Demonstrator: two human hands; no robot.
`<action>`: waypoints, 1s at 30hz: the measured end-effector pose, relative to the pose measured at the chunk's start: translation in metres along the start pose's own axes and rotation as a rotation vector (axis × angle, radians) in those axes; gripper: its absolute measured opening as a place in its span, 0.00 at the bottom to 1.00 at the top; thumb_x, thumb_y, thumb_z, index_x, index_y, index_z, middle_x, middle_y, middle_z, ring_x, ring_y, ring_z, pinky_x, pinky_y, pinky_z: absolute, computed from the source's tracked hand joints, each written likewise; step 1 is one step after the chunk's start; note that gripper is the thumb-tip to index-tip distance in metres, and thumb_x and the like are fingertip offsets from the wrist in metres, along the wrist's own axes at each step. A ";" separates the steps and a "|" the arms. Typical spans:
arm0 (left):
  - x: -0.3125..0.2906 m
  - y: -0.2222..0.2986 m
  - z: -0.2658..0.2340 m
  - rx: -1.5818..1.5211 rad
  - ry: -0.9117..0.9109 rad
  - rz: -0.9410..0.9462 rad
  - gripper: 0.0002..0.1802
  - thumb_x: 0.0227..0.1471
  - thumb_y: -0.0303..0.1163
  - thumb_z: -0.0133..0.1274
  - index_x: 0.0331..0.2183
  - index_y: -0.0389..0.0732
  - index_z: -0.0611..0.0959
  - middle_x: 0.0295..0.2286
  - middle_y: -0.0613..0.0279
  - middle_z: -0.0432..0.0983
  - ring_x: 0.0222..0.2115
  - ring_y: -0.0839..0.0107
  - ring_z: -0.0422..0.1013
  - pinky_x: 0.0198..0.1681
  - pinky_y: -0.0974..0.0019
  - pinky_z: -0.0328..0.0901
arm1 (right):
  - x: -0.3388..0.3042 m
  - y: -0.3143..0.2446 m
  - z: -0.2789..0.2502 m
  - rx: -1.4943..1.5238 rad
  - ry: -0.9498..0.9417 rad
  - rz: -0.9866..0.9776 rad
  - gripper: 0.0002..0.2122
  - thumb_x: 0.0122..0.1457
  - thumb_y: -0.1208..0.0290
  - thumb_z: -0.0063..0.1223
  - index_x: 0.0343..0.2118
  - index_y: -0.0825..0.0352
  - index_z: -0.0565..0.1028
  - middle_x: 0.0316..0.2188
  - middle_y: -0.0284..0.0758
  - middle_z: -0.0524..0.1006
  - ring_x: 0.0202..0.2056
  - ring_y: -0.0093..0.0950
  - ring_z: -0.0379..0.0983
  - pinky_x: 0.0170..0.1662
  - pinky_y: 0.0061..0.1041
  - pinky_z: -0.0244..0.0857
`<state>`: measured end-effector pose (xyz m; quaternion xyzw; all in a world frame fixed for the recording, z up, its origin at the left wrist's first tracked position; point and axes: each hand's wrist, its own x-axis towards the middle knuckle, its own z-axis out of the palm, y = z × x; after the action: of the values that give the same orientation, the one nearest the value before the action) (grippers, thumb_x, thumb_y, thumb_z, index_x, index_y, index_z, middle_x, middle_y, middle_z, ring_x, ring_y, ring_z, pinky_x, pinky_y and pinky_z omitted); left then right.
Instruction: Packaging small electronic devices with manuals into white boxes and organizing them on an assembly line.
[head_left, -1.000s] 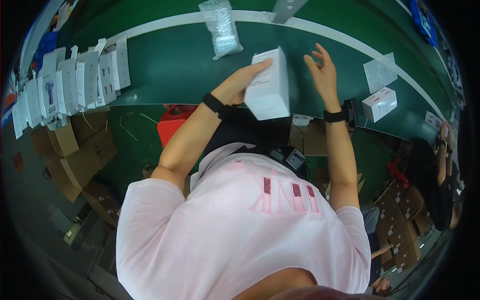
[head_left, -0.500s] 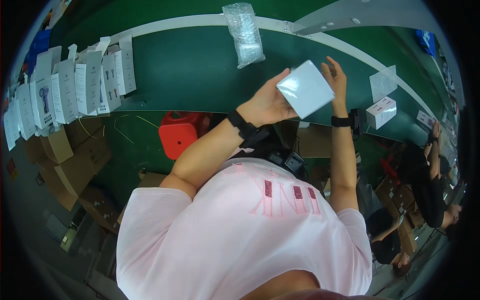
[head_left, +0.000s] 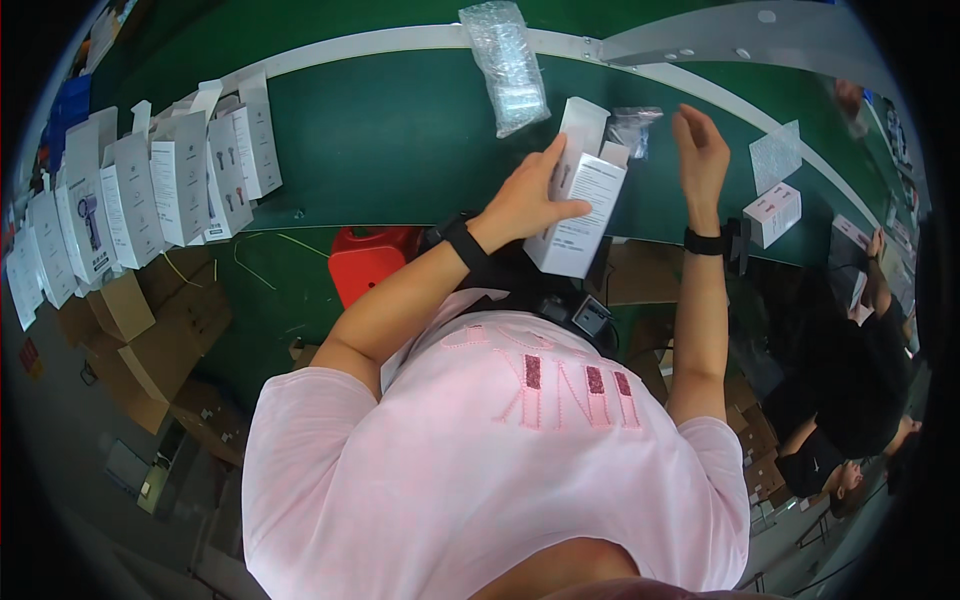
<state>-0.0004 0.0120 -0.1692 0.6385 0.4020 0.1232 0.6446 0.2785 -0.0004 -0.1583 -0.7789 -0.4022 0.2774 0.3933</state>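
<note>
My left hand [head_left: 530, 200] is closed around a white cardboard box [head_left: 580, 220] with small print on its side. The box is tilted, and its flaps stand up at the end facing away from me. Just past the flaps, a small clear plastic bag [head_left: 632, 128] shows on the green table [head_left: 390, 150]; what it contains is hard to make out. To the right of that bag, my right hand [head_left: 703, 155] is raised with loosely bent fingers and nothing visible in it, apart from the box.
A row of white boxes with raised flaps [head_left: 180, 180] lines the table's left. Bubble wrap [head_left: 505, 70] lies at the far edge. A closed white box [head_left: 772, 215] and a bubble sheet [head_left: 776, 155] are at right. A red stool [head_left: 365, 262] stands below; co-workers [head_left: 850, 390] are at right.
My left hand has turned the box, so its printed side and raised flaps now show. My right hand has moved away to the right. The small plastic bag has come into sight.
</note>
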 end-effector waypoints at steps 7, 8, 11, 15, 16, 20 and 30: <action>-0.008 -0.016 -0.001 0.340 0.342 0.174 0.50 0.39 0.38 0.67 0.57 0.29 0.58 0.51 0.40 0.59 0.50 0.45 0.60 0.54 0.54 0.59 | 0.043 -0.074 0.169 -0.260 -0.154 -0.227 0.34 0.48 0.54 0.65 0.55 0.70 0.67 0.42 0.48 0.77 0.37 0.31 0.77 0.40 0.27 0.69; -0.014 -0.006 -0.005 0.175 0.415 0.089 0.50 0.38 0.38 0.67 0.57 0.28 0.58 0.51 0.39 0.59 0.50 0.45 0.60 0.53 0.54 0.59 | 0.054 -0.074 0.185 -0.309 -0.162 -0.154 0.40 0.45 0.53 0.66 0.58 0.69 0.61 0.43 0.50 0.76 0.37 0.35 0.77 0.40 0.28 0.69; 0.012 -0.011 -0.025 0.110 0.716 0.051 0.50 0.36 0.39 0.68 0.54 0.28 0.58 0.47 0.39 0.61 0.48 0.46 0.60 0.51 0.54 0.58 | 0.073 -0.064 0.214 -0.327 -0.257 -0.162 0.49 0.41 0.55 0.67 0.63 0.69 0.52 0.42 0.52 0.76 0.36 0.38 0.77 0.40 0.29 0.69; 0.059 -0.041 -0.060 0.006 0.619 -0.013 0.56 0.33 0.37 0.67 0.58 0.30 0.52 0.46 0.40 0.63 0.49 0.45 0.60 0.54 0.52 0.55 | 0.062 -0.087 0.224 -0.071 -0.378 -0.220 0.39 0.44 0.68 0.60 0.62 0.65 0.57 0.30 0.42 0.75 0.26 0.27 0.71 0.32 0.24 0.67; 0.062 -0.041 -0.064 -0.092 0.590 0.022 0.57 0.33 0.35 0.66 0.59 0.31 0.51 0.46 0.40 0.64 0.49 0.45 0.61 0.54 0.53 0.56 | 0.059 -0.096 0.220 -0.040 -0.369 -0.260 0.35 0.45 0.71 0.58 0.60 0.63 0.61 0.27 0.38 0.74 0.23 0.24 0.69 0.29 0.22 0.66; 0.009 0.000 -0.084 -0.221 0.477 0.286 0.54 0.32 0.31 0.61 0.60 0.32 0.55 0.48 0.42 0.65 0.51 0.49 0.63 0.55 0.56 0.59 | 0.017 -0.170 0.148 -0.183 -0.171 -0.608 0.20 0.45 0.69 0.65 0.43 0.66 0.75 0.26 0.34 0.74 0.23 0.26 0.69 0.27 0.23 0.65; -0.098 0.109 -0.104 -0.882 -0.178 0.470 0.56 0.32 0.31 0.60 0.62 0.34 0.52 0.55 0.56 0.60 0.56 0.66 0.59 0.59 0.63 0.53 | -0.101 -0.308 0.019 -0.352 -0.053 -1.196 0.18 0.39 0.83 0.65 0.38 0.66 0.80 0.26 0.32 0.71 0.20 0.23 0.64 0.20 0.19 0.58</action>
<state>-0.0950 0.0384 -0.0191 0.3867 0.1008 0.3680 0.8396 0.0857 0.0345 0.1010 -0.4649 -0.8179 -0.0422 0.3363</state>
